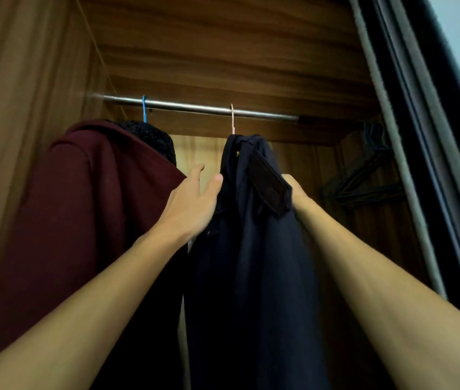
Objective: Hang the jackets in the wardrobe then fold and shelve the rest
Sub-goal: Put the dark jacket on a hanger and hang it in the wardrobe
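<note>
Navy jacket (251, 249) hangs at centre frame on a pink hanger (232, 119) hooked over the rod (195, 106), right of a maroon hooded jacket (82, 206). It looks soft, limp and fairly weighty, so it is best held at the shoulders over the hanger, not by loose cloth. Both arms reach upward. The left hand (192, 201) lies spread against the jacket's left edge, thumb touching fabric. The right hand (293, 187) is mostly hidden behind a flap, so I cannot tell its grip.
</note>
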A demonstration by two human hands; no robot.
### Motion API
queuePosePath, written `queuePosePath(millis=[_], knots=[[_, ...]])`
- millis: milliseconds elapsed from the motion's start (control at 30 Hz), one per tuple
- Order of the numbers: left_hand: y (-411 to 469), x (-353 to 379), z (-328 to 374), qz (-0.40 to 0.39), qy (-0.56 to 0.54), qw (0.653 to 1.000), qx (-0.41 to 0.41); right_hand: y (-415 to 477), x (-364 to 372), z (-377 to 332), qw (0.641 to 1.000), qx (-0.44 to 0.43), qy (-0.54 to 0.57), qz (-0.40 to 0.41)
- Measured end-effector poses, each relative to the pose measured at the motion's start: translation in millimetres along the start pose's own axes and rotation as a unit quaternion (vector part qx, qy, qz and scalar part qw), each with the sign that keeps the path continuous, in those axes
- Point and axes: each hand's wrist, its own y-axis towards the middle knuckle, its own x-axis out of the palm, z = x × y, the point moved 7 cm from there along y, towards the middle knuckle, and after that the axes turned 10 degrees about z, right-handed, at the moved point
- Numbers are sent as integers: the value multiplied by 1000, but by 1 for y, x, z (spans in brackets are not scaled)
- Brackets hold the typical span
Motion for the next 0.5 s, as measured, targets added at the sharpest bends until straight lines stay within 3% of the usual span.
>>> queuePosePath(millis=[100, 200, 500], knots=[[-30, -12, -6, -17, 63, 997, 35, -43, -5, 12, 997, -11, -80, -13], [-73, -12, -19, -53, 92, 993, 44, -95, -16, 12, 995, -27, -92, 8], [-247, -14, -28, -110, -15, 994, -25, -260, -65, 24, 986, -11, -167, -19]])
